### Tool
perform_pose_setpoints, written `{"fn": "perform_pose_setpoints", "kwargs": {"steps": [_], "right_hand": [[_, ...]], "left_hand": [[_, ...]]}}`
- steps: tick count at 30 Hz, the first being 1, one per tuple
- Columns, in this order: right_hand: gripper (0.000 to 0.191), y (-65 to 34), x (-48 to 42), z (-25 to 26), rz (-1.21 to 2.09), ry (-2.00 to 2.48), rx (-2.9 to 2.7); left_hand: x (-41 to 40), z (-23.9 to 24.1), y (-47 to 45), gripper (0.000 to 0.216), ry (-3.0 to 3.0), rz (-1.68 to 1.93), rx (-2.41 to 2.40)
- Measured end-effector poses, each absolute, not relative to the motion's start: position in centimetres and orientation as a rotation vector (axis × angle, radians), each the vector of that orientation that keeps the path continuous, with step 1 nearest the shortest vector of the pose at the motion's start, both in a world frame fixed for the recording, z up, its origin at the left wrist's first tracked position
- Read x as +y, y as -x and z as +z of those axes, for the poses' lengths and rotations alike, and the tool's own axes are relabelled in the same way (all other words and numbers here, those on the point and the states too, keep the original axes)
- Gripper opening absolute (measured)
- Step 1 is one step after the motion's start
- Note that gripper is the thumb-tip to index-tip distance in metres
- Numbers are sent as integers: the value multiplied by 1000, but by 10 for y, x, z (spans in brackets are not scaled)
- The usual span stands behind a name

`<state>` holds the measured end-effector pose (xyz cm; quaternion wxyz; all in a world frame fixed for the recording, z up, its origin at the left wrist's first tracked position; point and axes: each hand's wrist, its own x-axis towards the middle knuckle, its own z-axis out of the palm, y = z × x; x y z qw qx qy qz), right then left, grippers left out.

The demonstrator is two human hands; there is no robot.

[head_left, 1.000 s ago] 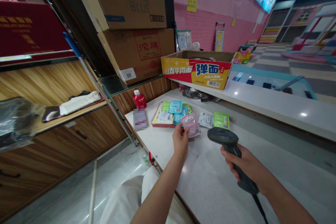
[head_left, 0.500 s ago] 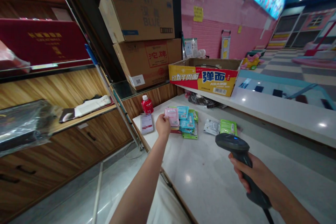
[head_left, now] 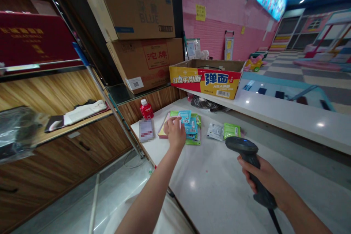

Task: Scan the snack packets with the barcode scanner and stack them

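Note:
My right hand (head_left: 260, 179) is wrapped round the handle of a black barcode scanner (head_left: 242, 146), its cable trailing down at the bottom. My left hand (head_left: 174, 131) is over the left part of a pile of small packets, fingers bent together. A bit of pink packet (head_left: 179, 122) shows at its fingers; the rest is hidden by the hand. Beside it in the pile are blue packets (head_left: 191, 128) and green packets (head_left: 193, 142). Under the hand's left side lies a flat pink-and-yellow item (head_left: 162, 132). Farther right lie a silver-white packet (head_left: 215, 131) and a green packet (head_left: 231, 130).
A red bottle with a white cap (head_left: 146, 109) and a blurred card or phone (head_left: 146, 130) stand left of the pile. An open noodle carton (head_left: 203, 80) sits on the raised ledge. Stacked cardboard boxes (head_left: 145, 62) rise behind. A black bundle (head_left: 205, 104) lies under the ledge.
My left hand has moved right over the pile, and the pink packet once plainly pinched in it is now mostly covered. The view has shifted slightly; my right hand still holds the scanner.

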<state>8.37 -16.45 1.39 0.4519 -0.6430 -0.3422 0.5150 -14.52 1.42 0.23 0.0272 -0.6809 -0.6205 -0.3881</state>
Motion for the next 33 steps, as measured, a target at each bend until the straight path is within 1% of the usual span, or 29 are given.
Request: {"fn": "perform_pose_setpoints", "kwargs": {"steps": [2,5,8,11,15,18,23,25,27,31,33], "right_hand": [[36,-85,-163,13,1251,1607,-805],[35,-86,-161,11,1206,1613,-760],[35,-88,-159,10,1188,1613,-750],[35,-92,-157,9,1210,1593,-775],[35,-96,-156,10,1243,1576,-801],[35,-97,-156,13,1242,1573,-800],[34,-95,-156,17,1240,1589,-793],[35,-95,-156,17,1235,1584,-805],[35,-95,-156,18,1235,1581,-817],[36,-92,-159,23,1233,1579,-831],[37,-90,-161,25,1225,1565,-849]], "left_hand": [[5,-1,124,28,2296,-1199,-1753],[-2,-12,92,24,2614,-1069,-1615],[1,-23,62,18,2800,-834,-1631],[8,-27,38,16,2765,-618,-1700],[14,-23,18,28,2655,-451,-1823],[15,-18,13,39,2596,-441,-1907],[15,-16,11,66,2549,-604,-2053],[14,-16,13,69,2588,-744,-2099],[13,-15,18,59,2635,-935,-2116],[6,-18,44,16,2674,-1373,-2031],[-1,-25,63,7,2682,-1626,-1999]]}}
